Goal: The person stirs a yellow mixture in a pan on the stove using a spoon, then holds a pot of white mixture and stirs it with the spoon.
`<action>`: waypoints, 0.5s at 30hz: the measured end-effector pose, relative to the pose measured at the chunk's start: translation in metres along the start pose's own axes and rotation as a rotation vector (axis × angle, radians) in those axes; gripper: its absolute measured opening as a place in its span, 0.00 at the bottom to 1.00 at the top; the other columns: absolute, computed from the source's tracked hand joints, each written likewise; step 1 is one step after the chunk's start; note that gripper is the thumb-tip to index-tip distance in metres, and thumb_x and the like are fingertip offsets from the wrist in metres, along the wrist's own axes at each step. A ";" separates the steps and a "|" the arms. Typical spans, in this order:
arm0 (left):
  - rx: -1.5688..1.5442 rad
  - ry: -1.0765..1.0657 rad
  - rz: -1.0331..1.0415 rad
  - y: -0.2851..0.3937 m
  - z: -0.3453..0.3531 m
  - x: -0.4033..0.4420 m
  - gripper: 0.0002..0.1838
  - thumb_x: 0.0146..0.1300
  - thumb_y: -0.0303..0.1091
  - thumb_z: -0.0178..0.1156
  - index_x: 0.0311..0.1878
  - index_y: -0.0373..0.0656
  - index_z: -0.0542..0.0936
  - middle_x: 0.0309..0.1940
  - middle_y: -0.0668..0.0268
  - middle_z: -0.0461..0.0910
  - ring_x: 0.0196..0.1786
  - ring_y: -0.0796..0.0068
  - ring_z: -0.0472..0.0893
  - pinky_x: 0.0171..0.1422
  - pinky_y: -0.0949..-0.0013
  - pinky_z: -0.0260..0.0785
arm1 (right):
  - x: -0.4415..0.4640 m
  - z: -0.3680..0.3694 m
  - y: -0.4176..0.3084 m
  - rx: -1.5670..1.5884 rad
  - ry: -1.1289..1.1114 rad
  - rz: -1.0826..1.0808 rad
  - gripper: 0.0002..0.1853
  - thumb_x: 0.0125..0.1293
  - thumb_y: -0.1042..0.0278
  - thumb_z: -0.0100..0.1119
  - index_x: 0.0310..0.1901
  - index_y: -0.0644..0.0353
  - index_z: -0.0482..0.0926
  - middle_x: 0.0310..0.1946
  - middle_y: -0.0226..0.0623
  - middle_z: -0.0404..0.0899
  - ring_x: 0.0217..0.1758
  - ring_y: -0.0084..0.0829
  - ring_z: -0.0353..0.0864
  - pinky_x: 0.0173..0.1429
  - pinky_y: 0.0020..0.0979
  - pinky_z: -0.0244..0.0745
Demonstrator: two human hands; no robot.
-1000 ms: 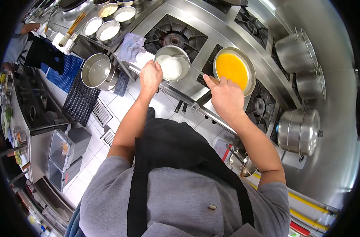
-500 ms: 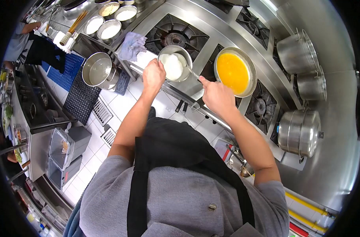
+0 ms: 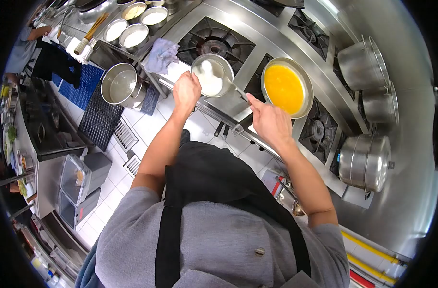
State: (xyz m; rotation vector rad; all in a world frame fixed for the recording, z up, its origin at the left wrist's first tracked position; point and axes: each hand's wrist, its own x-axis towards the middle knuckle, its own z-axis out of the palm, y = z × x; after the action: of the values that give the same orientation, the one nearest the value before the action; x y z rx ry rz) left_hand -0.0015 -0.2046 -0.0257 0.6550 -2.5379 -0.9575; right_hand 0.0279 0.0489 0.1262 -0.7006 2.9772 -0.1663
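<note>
My left hand [image 3: 186, 92] is closed at the near left edge of a round metal pan [image 3: 228, 62]; whether it grips the rim or a handle is hidden. Inside the pan is a smooth white mass [image 3: 209, 82] with a lump on its far side. My right hand [image 3: 270, 124] is wrapped round a long metal utensil [image 3: 236, 89] with a dark handle, its index finger stretched along it. The utensil's head reaches into the pan, too unclear to name. Just beyond my right hand, a wide metal pan [image 3: 307, 103] of yellow-orange liquid [image 3: 283, 89] sits on the stove.
Crumpled cloth [image 3: 162, 56] lies left of the front burner [image 3: 215, 46]. Bowls of white stuff [image 3: 134, 36] stand at upper left. A large pot [image 3: 120, 84] stands lower, left of the stove. Lidded and open pots [image 3: 365, 161] line the right side. Another person [image 3: 24, 50] stands far left.
My right hand has moved slightly right and down, pulling the utensil back a little. The white mass in the pan has changed shape. My left hand stays almost in place.
</note>
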 end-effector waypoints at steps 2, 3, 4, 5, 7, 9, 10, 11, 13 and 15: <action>-0.006 0.000 0.006 0.001 0.000 0.001 0.16 0.76 0.38 0.57 0.41 0.32 0.84 0.39 0.39 0.87 0.43 0.35 0.87 0.52 0.43 0.80 | 0.000 -0.014 -0.003 -0.073 0.023 -0.026 0.21 0.73 0.65 0.58 0.65 0.40 0.87 0.33 0.48 0.86 0.32 0.48 0.89 0.41 0.51 0.84; -0.011 0.005 0.004 0.002 0.000 0.001 0.16 0.76 0.38 0.57 0.41 0.33 0.83 0.39 0.39 0.87 0.43 0.35 0.87 0.52 0.43 0.79 | 0.000 -0.017 -0.003 -0.147 0.042 -0.062 0.22 0.71 0.66 0.58 0.65 0.42 0.87 0.35 0.48 0.87 0.32 0.48 0.89 0.41 0.51 0.84; -0.012 0.002 0.008 0.003 0.000 0.001 0.16 0.76 0.38 0.57 0.41 0.33 0.83 0.39 0.39 0.87 0.43 0.35 0.87 0.52 0.43 0.79 | 0.002 -0.014 -0.001 -0.147 0.043 -0.057 0.22 0.71 0.66 0.58 0.65 0.42 0.87 0.35 0.48 0.87 0.32 0.48 0.89 0.41 0.51 0.84; -0.020 0.004 0.001 0.005 -0.002 0.001 0.16 0.76 0.39 0.56 0.45 0.34 0.85 0.39 0.39 0.87 0.45 0.35 0.87 0.53 0.42 0.79 | 0.004 -0.006 0.003 -0.219 0.078 -0.115 0.24 0.69 0.68 0.59 0.65 0.44 0.87 0.36 0.49 0.87 0.32 0.47 0.89 0.40 0.50 0.84; -0.027 0.007 -0.007 0.006 0.000 -0.001 0.16 0.76 0.39 0.56 0.50 0.36 0.86 0.40 0.39 0.87 0.46 0.35 0.87 0.54 0.41 0.78 | 0.006 0.006 0.006 -0.290 0.112 -0.175 0.26 0.67 0.69 0.59 0.66 0.45 0.86 0.38 0.49 0.86 0.32 0.47 0.89 0.40 0.50 0.84; -0.069 0.088 0.063 0.006 0.005 -0.006 0.15 0.76 0.37 0.56 0.47 0.33 0.84 0.43 0.41 0.87 0.45 0.36 0.87 0.53 0.42 0.79 | 0.009 0.019 0.003 -0.210 -0.039 -0.058 0.25 0.72 0.68 0.57 0.69 0.45 0.84 0.31 0.48 0.85 0.30 0.43 0.88 0.37 0.46 0.83; -0.068 0.090 0.062 0.005 0.004 -0.006 0.15 0.76 0.37 0.56 0.47 0.33 0.84 0.43 0.41 0.87 0.45 0.36 0.87 0.53 0.42 0.79 | 0.012 0.031 0.006 -0.210 -0.038 -0.060 0.25 0.72 0.68 0.57 0.69 0.45 0.84 0.31 0.48 0.85 0.30 0.43 0.88 0.37 0.46 0.83; -0.063 0.070 0.054 0.004 0.004 -0.006 0.15 0.76 0.37 0.56 0.49 0.33 0.85 0.44 0.41 0.87 0.46 0.36 0.87 0.54 0.42 0.79 | 0.015 0.039 0.007 0.160 -0.127 0.078 0.24 0.74 0.66 0.56 0.71 0.45 0.83 0.27 0.46 0.82 0.28 0.41 0.87 0.35 0.45 0.82; -0.063 0.055 0.049 0.004 0.003 -0.007 0.16 0.76 0.36 0.56 0.51 0.33 0.85 0.45 0.40 0.87 0.46 0.36 0.87 0.55 0.42 0.79 | 0.017 0.048 0.010 0.526 -0.208 0.213 0.24 0.77 0.64 0.55 0.72 0.45 0.81 0.23 0.45 0.80 0.27 0.40 0.87 0.34 0.44 0.81; -0.048 -0.060 -0.012 0.000 0.000 -0.008 0.17 0.75 0.36 0.57 0.53 0.32 0.85 0.46 0.40 0.87 0.48 0.37 0.88 0.56 0.44 0.80 | 0.020 0.047 0.005 0.898 -0.372 0.514 0.23 0.79 0.59 0.55 0.72 0.47 0.81 0.27 0.49 0.84 0.32 0.43 0.88 0.41 0.44 0.82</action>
State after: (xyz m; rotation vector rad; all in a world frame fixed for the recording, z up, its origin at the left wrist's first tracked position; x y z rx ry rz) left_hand 0.0047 -0.2005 -0.0273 0.6372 -2.5569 -1.0534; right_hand 0.0130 0.0403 0.0783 0.1309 2.2483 -1.0817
